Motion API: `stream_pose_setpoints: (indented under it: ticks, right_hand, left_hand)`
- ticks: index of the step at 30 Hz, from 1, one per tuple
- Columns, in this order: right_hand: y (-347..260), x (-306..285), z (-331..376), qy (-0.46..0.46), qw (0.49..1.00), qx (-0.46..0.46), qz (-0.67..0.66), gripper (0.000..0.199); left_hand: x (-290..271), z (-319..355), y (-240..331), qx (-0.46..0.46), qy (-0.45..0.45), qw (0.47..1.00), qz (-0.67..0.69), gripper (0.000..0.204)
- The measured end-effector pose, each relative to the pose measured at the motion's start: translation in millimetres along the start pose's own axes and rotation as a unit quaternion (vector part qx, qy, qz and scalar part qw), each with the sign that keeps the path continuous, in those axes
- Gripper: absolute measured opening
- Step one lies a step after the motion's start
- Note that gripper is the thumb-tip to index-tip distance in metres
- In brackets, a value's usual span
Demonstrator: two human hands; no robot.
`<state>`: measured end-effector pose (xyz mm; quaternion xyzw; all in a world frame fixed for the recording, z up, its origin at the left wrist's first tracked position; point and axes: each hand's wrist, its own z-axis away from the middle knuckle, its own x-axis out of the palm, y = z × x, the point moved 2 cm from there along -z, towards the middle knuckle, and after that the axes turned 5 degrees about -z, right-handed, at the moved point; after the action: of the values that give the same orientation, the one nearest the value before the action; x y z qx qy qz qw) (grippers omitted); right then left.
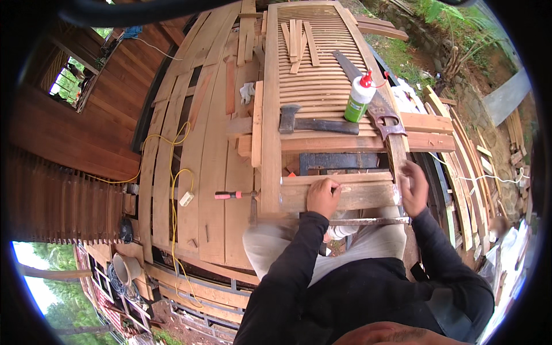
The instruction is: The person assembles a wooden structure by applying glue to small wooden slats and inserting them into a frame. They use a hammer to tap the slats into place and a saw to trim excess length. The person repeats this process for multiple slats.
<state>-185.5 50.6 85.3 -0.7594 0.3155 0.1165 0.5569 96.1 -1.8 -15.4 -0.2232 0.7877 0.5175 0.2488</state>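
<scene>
A louvered wooden frame (271, 86) stretches away in front of me, with a wide wooden rail (362, 195) across its near end. My left hand (324, 196) is closed and rests on this rail, left of its middle; anything inside the fingers is hidden. At the rail's right end, my right hand (415, 188) touches the frame's right side, its fingers smeared by motion. White smears, like glue, show at the rail's ends. Close to my lap, a metal bar (368, 221) runs across below the rail. A pink-and-black handle (228, 195) sticks out on the left.
On the slats lie a hatchet (319, 124), a handsaw (379, 106), several wood strips (296, 43) and an upright green-and-white bottle (360, 98) with a red cap. A yellow cord (173, 190) crosses the plank floor (213, 230) at left. Lumber (460, 178) is piled at right.
</scene>
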Motion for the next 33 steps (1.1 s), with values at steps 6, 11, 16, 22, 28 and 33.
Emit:
stream_pose_setpoints:
  ticks: [6, 11, 16, 22, 28, 33]
  right_hand:
    - [-75.0, 190.0, -165.0, -0.141, 0.981, -0.124, -0.057, 0.036]
    - [-30.1, 339.2, -304.8, -0.105, 0.987, -0.064, 0.103, 0.045]
    - [4.7, 381.2, -388.8, -0.099, 0.955, -0.077, 0.269, 0.060]
    - [34.7, 406.8, -428.4, -0.155, 0.900, -0.070, 0.402, 0.050]
    - [37.9, 406.4, -427.4, -0.022, 0.970, -0.097, 0.223, 0.021]
    - [11.7, 387.0, -386.9, 0.124, 0.965, 0.112, -0.202, 0.027]
  left_hand:
    - [-9.9, -2.9, 10.8, -0.014, 0.001, 1.000, -0.005, 0.018]
    - [-2.9, -6.8, 7.7, 0.004, 0.001, 1.000, -0.026, 0.013]
    - [-12.1, -12.2, 8.6, 0.021, -0.029, 0.999, 0.005, 0.015]
    - [-8.5, -13.6, 12.3, 0.021, -0.054, 0.998, 0.003, 0.016]
    - [-8.3, -11.5, 9.8, 0.017, -0.039, 0.999, -0.027, 0.017]
    - [-4.9, -12.7, 14.3, 0.035, -0.038, 0.997, -0.053, 0.023]
